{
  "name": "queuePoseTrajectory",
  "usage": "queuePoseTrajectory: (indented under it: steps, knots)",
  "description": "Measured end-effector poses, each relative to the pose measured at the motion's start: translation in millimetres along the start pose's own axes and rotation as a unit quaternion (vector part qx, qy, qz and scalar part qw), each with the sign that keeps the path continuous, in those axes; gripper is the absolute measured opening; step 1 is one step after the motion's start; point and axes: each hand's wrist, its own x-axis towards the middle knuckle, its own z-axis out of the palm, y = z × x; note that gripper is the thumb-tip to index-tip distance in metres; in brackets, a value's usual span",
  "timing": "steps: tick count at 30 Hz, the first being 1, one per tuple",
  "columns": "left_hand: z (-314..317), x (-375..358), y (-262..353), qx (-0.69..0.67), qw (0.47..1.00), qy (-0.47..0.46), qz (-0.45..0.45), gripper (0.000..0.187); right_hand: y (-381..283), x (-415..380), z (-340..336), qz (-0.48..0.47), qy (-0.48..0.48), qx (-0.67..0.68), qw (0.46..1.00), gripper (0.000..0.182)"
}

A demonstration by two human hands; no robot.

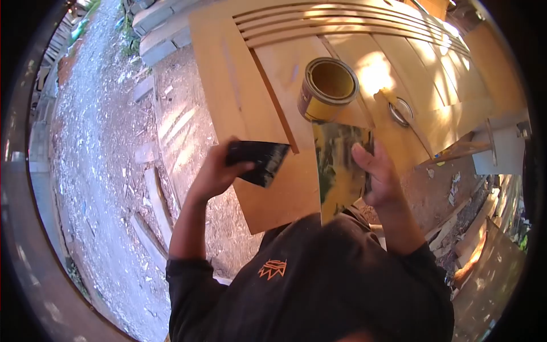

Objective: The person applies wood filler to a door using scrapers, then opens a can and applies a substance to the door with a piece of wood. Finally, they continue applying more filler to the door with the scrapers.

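Note:
My left hand (213, 174) is closed round a black flat spreader (256, 159), with pale smears along its right edge. In my right hand (380, 174) is a thin rectangular board (341, 171), smeared with yellowish paste and dark patches, gripped at its right side with the thumb on its face. The spreader is to the left of the board and apart from it. Just beyond the board, an open tin can (307, 105) with yellowish residue inside stands on a wooden door panel (279, 208). A round metal lid (401, 112) lies farther right on the panel, yellowish paste beside it.
Slats (342, 25) cross the panel's far end. Concrete blocks (159, 34) are stacked at the upper left, beside a gravel path (97, 142). Wooden strips (156, 196) lie on the ground left of the panel. More boards (484, 279) lean at the lower right.

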Motion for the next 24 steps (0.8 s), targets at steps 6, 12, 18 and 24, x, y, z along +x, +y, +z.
queuePoseTrajectory:
  steps: [6,12,18,24]
  knots:
    - [39.2,-56.9,-7.8,0.436,0.851,0.148,0.252,0.047,38.3,-2.6,-57.9,0.034,0.091,0.054,0.994,0.031]
    - [64.2,-99.2,2.6,0.388,0.914,0.088,0.078,0.065,57.2,-12.7,-79.0,0.06,0.109,0.132,0.983,0.039]
    - [88.6,-103.6,-13.0,-0.066,0.996,0.059,0.034,0.065,74.9,1.4,-21.3,0.107,0.014,0.177,0.978,0.042]
    - [113.6,-87.5,-24.4,-0.279,0.922,0.261,0.055,0.054,106.3,7.4,28.0,0.145,-0.149,0.046,0.977,0.038]
